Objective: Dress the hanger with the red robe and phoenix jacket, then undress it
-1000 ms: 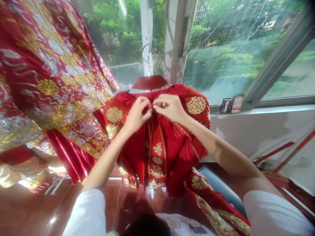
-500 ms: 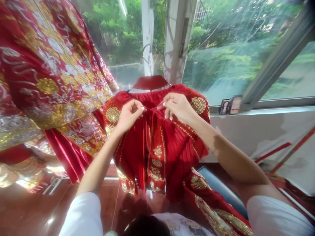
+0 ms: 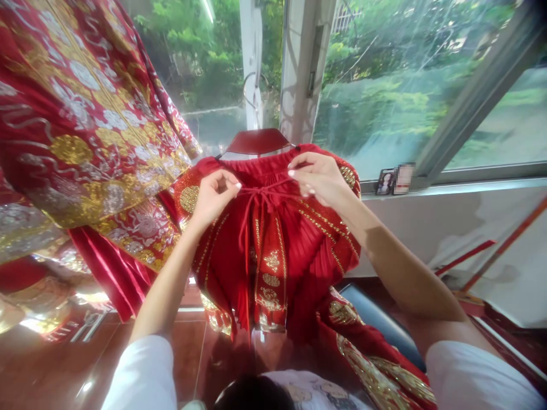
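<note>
One thin red knotted cord [image 3: 261, 192] crossed just below the top edge of one pleated, gold-embroidered red garment [image 3: 307, 256], left hand [image 3: 212, 196] and right hand [image 3: 323, 177] each pinching one side. One dark-red hanger [image 3: 258, 142] rose above; gold-and-silver-embroidered red clothing [image 3: 81, 114] crowded the left edge; more room lay rightward.

Sliding window [image 3: 380, 131] across the back, greyish-white frame [image 3: 299, 62], dark latch [image 3: 311, 83] on the upright. Green foliage [image 3: 205, 45] behind the glass, hazy and streaked at right. Slim white streak of light [image 3: 208, 10] at top left. Off-white wall [image 3: 393, 239] below the pale sill [image 3: 470, 188], patchy with shadow. Glossy reddish-brown floor tiles [image 3: 47, 376], thin joint lines, bright glint at lower left. Smooth blue-grey furniture surface [image 3: 380, 319] at lower right, partly covered, type unclear. Strong daylight, washed-out patches far left.
</note>
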The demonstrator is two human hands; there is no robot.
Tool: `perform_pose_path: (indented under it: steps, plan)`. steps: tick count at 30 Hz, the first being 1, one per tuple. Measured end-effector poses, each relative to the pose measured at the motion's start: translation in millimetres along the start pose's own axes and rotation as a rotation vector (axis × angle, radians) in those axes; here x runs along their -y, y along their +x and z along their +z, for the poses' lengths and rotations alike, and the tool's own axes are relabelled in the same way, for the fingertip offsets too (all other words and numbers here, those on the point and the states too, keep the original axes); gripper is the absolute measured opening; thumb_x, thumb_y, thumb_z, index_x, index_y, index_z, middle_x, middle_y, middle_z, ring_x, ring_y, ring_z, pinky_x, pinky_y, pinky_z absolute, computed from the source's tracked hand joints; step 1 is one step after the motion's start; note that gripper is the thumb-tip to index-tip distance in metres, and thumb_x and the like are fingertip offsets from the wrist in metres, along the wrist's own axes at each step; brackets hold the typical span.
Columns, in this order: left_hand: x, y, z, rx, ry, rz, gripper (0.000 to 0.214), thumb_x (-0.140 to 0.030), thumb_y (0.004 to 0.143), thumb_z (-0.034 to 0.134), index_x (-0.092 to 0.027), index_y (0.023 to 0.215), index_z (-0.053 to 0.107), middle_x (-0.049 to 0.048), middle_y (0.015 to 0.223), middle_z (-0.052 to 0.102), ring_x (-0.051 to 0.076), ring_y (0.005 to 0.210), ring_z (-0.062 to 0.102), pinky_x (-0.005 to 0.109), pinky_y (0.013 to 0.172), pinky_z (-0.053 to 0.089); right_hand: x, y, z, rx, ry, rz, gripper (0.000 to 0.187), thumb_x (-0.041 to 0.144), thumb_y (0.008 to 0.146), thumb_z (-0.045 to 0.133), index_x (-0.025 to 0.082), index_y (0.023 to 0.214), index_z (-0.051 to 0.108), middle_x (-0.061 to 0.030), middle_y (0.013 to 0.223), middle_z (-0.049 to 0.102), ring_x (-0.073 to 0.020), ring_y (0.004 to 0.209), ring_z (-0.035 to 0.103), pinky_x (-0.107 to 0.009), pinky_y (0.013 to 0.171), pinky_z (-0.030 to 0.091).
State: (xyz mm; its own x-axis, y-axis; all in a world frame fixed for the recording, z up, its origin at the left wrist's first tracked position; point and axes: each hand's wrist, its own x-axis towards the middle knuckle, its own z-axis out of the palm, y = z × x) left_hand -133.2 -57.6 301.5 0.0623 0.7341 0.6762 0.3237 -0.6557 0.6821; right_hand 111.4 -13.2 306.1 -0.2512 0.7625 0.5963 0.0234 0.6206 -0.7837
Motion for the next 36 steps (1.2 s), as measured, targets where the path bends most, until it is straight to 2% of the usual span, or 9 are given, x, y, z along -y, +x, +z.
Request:
perform_pose_path:
  steps: [3,6,12,15,17,22,28,32,36]
  plan:
    - [-0.4,-3.7,-3.3,0.028,0.17,0.041,0.019,-0.026,0.075,0.067,-0.019,0.07,0.05,-0.0053,0.057,0.051,0.006,0.048,0.042,0.02,0.047,0.032,-0.5,1.2,-9.7,-0.002,-0.24,-0.03,0.014,0.023,0.072,0.076,0.019,0.076,0.063,0.0089,0.045,0.034,-0.0061,0.043,0.035,-0.023,0.047,0.034]
    - [-3.9,-7.6,-10.0,0.042,0.38,0.142,0.015,-0.028,0.079,0.064,-0.019,0.074,0.054,-0.0031,0.064,0.058,0.009,0.053,0.049,0.022,0.053,0.04,-0.9,-1.4,-19.1,-0.034,-0.359,-0.08,0.012,0.027,0.074,0.075,0.018,0.075,0.066,0.0052,0.049,0.046,-0.0089,0.048,0.046,-0.025,0.052,0.041]
    - [-16.6,19.1,-58.1,-0.051,0.846,0.447,0.032,-0.04,0.08,0.065,-0.022,0.106,0.064,0.0076,0.116,0.067,0.026,0.111,0.057,0.043,0.099,0.043,-15.2,-10.2,-48.4,-0.448,-0.662,-0.355,0.018,0.033,0.085,0.059,0.022,0.097,0.069,-0.0086,0.106,0.07,-0.0238,0.101,0.065,-0.041,0.09,0.05]
    - [-11.6,38.2,-79.5,0.144,0.88,0.258,0.045,-0.051,0.084,0.057,-0.021,0.117,0.063,0.0079,0.116,0.067,0.027,0.108,0.058,0.043,0.096,0.045,-27.1,-8.2,-68.9,-0.323,-0.754,-0.366,0.025,0.035,0.085,0.059,0.021,0.104,0.069,-0.0093,0.114,0.069,-0.0257,0.112,0.06,-0.042,0.099,0.044]
    - [-4.0,43.0,-83.8,0.208,0.843,0.134,0.044,-0.051,0.089,0.049,-0.019,0.114,0.066,0.0063,0.1,0.072,0.024,0.092,0.063,0.038,0.086,0.048,-33.6,-2.9,-81.2,-0.176,-0.65,-0.267,0.026,0.04,0.089,0.053,0.018,0.088,0.068,-0.0069,0.092,0.07,-0.0205,0.089,0.063,-0.034,0.081,0.048]
    - [11.3,29.2,-68.7,-0.086,0.704,0.177,0.033,-0.041,0.091,0.049,-0.02,0.098,0.072,0.0052,0.092,0.074,0.021,0.085,0.066,0.031,0.08,0.048,-45.9,19.2,-98.6,-0.126,-0.26,-0.018,0.056,0.058,0.084,0.061,0.021,0.05,0.035,0.0037,0.048,0.036,-0.0067,0.049,0.028,-0.026,0.047,0.022]
    - [1.4,11.2,-58.1,-0.262,0.623,0.201,0.023,-0.036,0.082,0.066,-0.023,0.099,0.073,0.0032,0.089,0.074,0.019,0.079,0.065,0.029,0.075,0.047,-55.2,37.0,-100.8,-0.014,0.031,0.267,0.051,0.045,0.091,0.058,0.019,0.048,0.047,0.0019,0.043,0.045,-0.0054,0.042,0.032,-0.024,0.045,0.028]
    - [-14.2,17.8,-72.1,-0.045,0.647,0.124,0.027,-0.039,0.073,0.074,-0.021,0.092,0.074,0.002,0.074,0.07,0.016,0.064,0.058,0.026,0.06,0.042,-34.8,40.0,-97.6,0.016,-0.114,0.085,0.006,0.015,0.081,0.069,0.013,0.082,0.074,-0.0026,0.076,0.072,-0.0059,0.066,0.056,-0.02,0.069,0.045]
    - [-10.2,31.4,-82.3,0.093,0.615,0.069,0.03,-0.047,0.08,0.064,-0.019,0.071,0.069,0.0007,0.059,0.058,0.013,0.053,0.046,0.026,0.051,0.034,-14.4,38.9,-84.5,0.1,-0.281,0.008,0.038,0.012,0.074,0.073,0.015,0.112,0.073,-0.0017,0.092,0.075,-0.0072,0.07,0.059,-0.022,0.069,0.046]
